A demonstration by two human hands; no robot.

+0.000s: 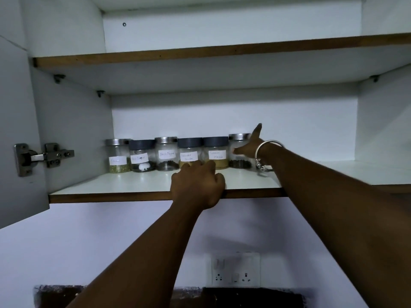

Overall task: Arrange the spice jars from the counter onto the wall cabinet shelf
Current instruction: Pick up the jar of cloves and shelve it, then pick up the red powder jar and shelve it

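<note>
Hands at the lower cabinet shelf [111, 185]. The left hand [198, 185], at frame centre, lay on the shelf's front edge with its fingers curled and nothing visibly in its grip, knuckles just in front of the coriander powder jar [190, 154]; whether they touched it could not be told. The right hand [249, 147], right of centre and wearing a bangle [269, 144], was spread flat, thumb up, against the steel-lidded end jar [239, 143], gripping nothing.

Six spice jars stood upright in a close row at the back of the shelf, left of centre to centre: a green-filled jar [117, 155], a pepper jar [142, 156], a black pepper jar [166, 155], the coriander jar, a garam masala jar [215, 155] and the end jar.

Probable hazards: the jars stood so close that a sideways push from the flat right hand would likely pass along the row and skew or tip a neighbour, and the left knuckles could nudge the coriander jar out of line.
</note>
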